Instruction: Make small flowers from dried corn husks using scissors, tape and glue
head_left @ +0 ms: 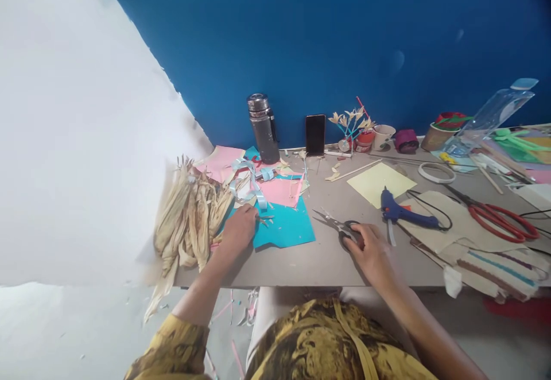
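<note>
My left hand (241, 228) is closed at the left edge of a blue paper sheet (288, 228), its fingers round a small dry piece (265, 219) that pokes out to the right. Black-handled scissors (342, 229) lie on the grey table (284, 268), blades slightly apart and pointing left. Over their handles rests my right hand (368, 251), thumb and fingers closed on them. Dried corn husks (198, 213) are heaped left of my left hand. Pale blue ribbon (260, 195) and pink paper (282, 189) lie behind the blue sheet.
A flask (263, 130), an upright phone (315, 135), husk flowers (350, 121) and a paper cup (383, 138) stand along the wall. Rightward are yellow paper (379, 185), a blue glue gun (407, 213), red-handled scissors (501, 222), a white ring (437, 173) and a leaning bottle (495, 116).
</note>
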`<state>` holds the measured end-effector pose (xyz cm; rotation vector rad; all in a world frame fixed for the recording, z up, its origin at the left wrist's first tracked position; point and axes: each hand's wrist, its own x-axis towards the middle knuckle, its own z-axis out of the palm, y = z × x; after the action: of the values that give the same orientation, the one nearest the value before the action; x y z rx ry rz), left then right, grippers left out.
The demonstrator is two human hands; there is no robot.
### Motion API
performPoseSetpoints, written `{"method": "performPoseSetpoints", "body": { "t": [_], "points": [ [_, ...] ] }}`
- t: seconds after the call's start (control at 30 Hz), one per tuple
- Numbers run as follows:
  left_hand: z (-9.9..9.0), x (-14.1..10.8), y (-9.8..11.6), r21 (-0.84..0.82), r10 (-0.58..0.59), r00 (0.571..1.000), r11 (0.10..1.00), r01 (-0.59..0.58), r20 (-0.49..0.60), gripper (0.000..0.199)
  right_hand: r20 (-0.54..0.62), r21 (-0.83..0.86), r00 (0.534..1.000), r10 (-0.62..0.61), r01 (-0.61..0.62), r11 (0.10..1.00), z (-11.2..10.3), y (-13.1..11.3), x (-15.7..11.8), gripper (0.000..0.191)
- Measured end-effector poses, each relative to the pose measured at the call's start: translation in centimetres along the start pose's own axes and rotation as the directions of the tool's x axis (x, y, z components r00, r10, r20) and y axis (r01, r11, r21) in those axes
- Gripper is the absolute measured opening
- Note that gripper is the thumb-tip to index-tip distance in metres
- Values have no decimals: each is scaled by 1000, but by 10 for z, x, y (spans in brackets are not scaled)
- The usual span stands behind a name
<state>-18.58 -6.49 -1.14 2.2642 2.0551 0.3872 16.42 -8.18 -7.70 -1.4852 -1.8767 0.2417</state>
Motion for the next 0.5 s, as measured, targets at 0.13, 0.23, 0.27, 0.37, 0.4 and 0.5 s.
{"method": "performPoseSetpoints", "body": {
  "t": [0.13,0.23,0.27,0.37,0.4,0.5],
  "points": [
    [-8,-7,8,-142,-47,999,989,44,-19,21,25,-45,1000,-14,15,999,0,-1,0,27],
    [-13,-19,12,-407,-128,990,909,92,-62,17,12,-31,1000,-12,12,999,0,-2,-3,25],
    [-14,-23,12,-471,-156,985,876,104,-72,18,5,-17,1000,-11,11,1000,0,-2,-4,25],
    [-14,-29,10,-488,-194,974,865,115,-116,21,11,19,1000,-13,13,1000,2,0,-7,25],
    [-14,-27,10,-432,-168,978,896,98,-125,22,20,24,1000,-13,12,1000,3,2,-7,25],
    [-8,-12,18,-201,-7,994,979,-16,-109,28,40,31,999,-7,6,999,4,4,-7,25]
  ]
}}
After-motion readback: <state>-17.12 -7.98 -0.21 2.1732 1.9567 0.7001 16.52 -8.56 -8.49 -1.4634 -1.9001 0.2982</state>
